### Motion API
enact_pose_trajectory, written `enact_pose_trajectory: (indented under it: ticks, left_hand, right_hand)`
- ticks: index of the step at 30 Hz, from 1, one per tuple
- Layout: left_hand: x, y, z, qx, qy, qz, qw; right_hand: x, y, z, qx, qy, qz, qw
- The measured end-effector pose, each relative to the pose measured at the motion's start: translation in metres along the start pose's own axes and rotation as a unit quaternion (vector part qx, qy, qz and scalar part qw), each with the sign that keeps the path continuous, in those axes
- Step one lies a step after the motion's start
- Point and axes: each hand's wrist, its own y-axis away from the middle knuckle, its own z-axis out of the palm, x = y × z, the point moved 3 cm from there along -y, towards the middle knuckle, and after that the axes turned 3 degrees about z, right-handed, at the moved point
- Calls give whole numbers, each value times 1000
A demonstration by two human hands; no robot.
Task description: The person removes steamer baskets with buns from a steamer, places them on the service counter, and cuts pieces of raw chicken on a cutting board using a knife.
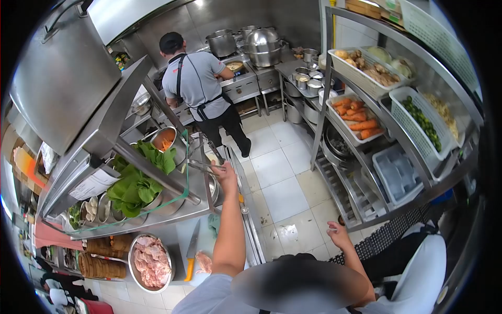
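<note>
My left hand (226, 177) reaches forward over the counter's edge, its fingers wrapped round metal tongs (201, 166). Close to it stand a metal pot of sliced carrot (166, 140) and a bunch of leafy greens (137, 183). Low on the other side is my right hand (340, 234), fingers loosely curled and apart, with nothing in it. Below my left forearm, a knife (191, 260) with an orange handle lies on a white cutting board (180, 235). A piece of raw meat (204, 262) is beside it, and a green cloth (214, 224) above.
A steel bowl of raw meat (151, 261) sits left of the board, near bamboo steamers (102, 265). A co-worker (196, 78) faces the stove. On the right, a metal rack (374, 175) holds baskets of carrots (358, 118) and green vegetables (421, 123). Tiled floor (282, 167) lies between.
</note>
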Motion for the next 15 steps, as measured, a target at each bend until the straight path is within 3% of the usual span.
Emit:
enact_pose_trajectory:
  ticks: [2, 3, 5, 6, 9, 10, 11, 12, 13, 15]
  left_hand:
    - [-1, -19, -14, 97, -245, 105, 959]
    - [-12, -36, 17, 105, -230, 95, 963]
    - [-8, -51, 18, 147, -360, 183, 903]
    - [-2, -51, 24, 153, -359, 181, 903]
    - [24, -33, 64, 79, -306, 132, 940]
    - [18, -36, 80, 55, -142, 177, 972]
    - [12, -42, 93, 64, -140, 178, 972]
    - [27, -35, 110, 34, 14, 68, 997]
    - [43, -29, 125, 3, 167, -41, 985]
    - [83, -29, 148, 31, 240, -38, 970]
  right_hand:
    - [-15, 4, 0, -38, -5, 43, 998]
    - [-22, -32, -28, -35, 15, 37, 999]
    - [-22, -48, -23, -47, 7, 13, 999]
    - [-22, -57, -24, -54, 11, 18, 998]
    - [-19, -98, -24, -77, 15, 13, 997]
    - [-36, -109, -28, -99, 17, 23, 995]
    - [-45, -131, -28, -103, 22, 17, 994]
    - [-53, -154, -26, -120, 27, -9, 992]
    - [-65, -175, -23, -137, 30, -33, 989]
    - [-90, -221, -17, -156, 61, -66, 984]
